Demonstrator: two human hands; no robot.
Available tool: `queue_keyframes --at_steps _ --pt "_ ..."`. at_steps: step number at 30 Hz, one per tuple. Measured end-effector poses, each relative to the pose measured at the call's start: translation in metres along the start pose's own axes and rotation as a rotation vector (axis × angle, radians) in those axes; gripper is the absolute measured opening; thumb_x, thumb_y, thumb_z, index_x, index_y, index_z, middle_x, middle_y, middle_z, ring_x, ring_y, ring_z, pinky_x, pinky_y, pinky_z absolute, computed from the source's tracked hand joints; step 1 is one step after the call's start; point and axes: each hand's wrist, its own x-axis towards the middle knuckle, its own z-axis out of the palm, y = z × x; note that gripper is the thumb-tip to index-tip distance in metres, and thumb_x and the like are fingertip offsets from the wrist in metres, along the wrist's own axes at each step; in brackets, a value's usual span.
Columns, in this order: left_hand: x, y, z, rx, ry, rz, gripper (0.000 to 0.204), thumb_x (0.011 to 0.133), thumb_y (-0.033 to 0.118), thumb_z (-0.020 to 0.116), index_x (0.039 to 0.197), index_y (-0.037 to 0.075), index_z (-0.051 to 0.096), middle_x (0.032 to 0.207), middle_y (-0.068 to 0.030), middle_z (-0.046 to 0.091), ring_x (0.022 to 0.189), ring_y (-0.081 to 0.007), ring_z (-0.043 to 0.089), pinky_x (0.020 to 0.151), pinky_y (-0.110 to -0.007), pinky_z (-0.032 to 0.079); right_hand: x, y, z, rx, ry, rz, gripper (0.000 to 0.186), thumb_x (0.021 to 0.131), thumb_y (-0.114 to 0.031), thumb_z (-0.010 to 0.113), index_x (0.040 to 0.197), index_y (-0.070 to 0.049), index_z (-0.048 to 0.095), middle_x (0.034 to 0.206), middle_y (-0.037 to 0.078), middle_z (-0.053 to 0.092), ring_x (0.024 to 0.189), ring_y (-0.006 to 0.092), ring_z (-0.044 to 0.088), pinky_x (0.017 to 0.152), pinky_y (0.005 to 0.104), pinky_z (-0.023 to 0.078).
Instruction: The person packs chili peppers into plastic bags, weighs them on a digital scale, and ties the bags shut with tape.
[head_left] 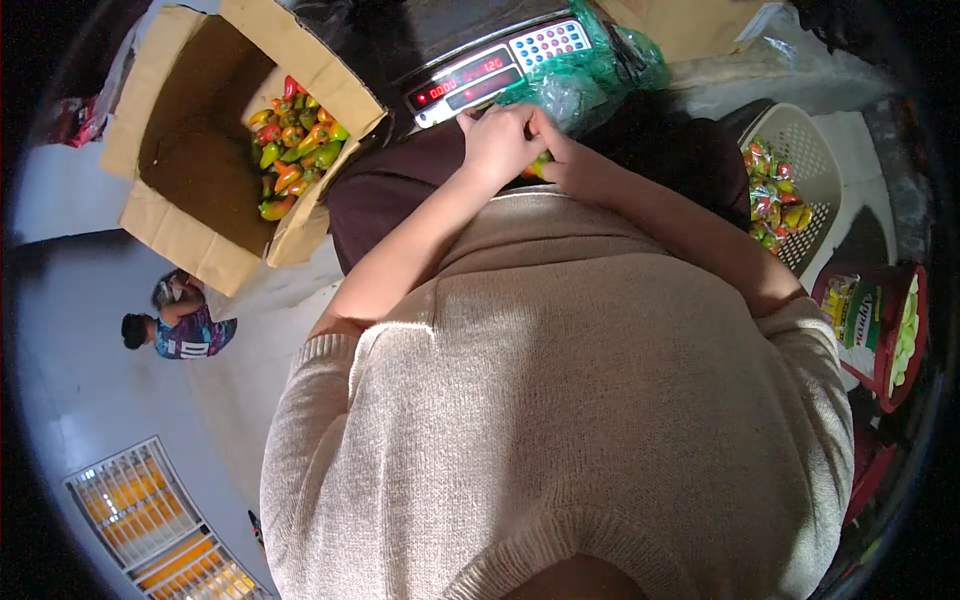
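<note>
In front of my lap, my left hand (pixel 500 143) and my right hand (pixel 560 160) meet with fingers bent together. Just below where they join, a few small peppers (pixel 538 168) in green, yellow and orange peek out between them. What the fingertips pinch is hidden behind the hands. Right beyond my fingers stands a digital scale (pixel 500 75) with a lit red display and a keypad. Crumpled green and clear plastic bags (pixel 590 85) lie against its right side.
An open cardboard box (pixel 195 130) with loose mixed-colour peppers (pixel 298 150) stands at left. At right, a beige perforated basket (pixel 815 160) holds bagged peppers (pixel 772 195). A red container (pixel 890 340) with green contents is farther right. Another person (pixel 190 325) sits far left.
</note>
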Motion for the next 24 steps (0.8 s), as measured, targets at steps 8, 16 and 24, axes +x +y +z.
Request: queue_keyframes --at_steps 8,16,24 --pt "-0.006 -0.003 0.0 -0.175 -0.122 -0.12 0.028 0.074 0.038 0.061 0.084 0.012 0.063 0.083 -0.0098 0.066 0.084 -0.0288 0.062 0.08 -0.042 0.038 -0.024 -0.036 -0.005 -0.625 0.098 0.09 0.051 0.081 -0.003 0.047 0.131 0.002 0.035 0.119 0.022 0.051 0.114 0.0346 0.048 0.094 0.0389 0.04" --pt "0.003 0.003 -0.065 -0.153 0.522 0.06 0.033 0.071 0.01 0.065 0.101 0.008 0.052 0.096 -0.014 0.056 0.086 -0.0325 0.057 0.073 -0.036 0.046 -0.036 -0.035 -0.009 -0.866 0.047 0.16 0.032 0.082 -0.007 0.044 0.11 0.003 0.055 0.107 0.017 0.058 0.107 0.0305 0.053 0.091 0.0402 0.042" --pt "0.019 0.031 -0.03 0.237 -0.166 0.199 0.011 0.074 0.023 0.061 0.081 0.017 0.068 0.072 -0.0041 0.065 0.075 -0.0249 0.062 0.08 -0.049 0.034 -0.026 -0.021 -0.001 -1.181 -0.107 -0.046 0.022 0.077 -0.01 0.048 0.085 0.002 0.064 0.103 0.018 0.059 0.11 0.0271 0.05 0.105 0.0462 0.026"
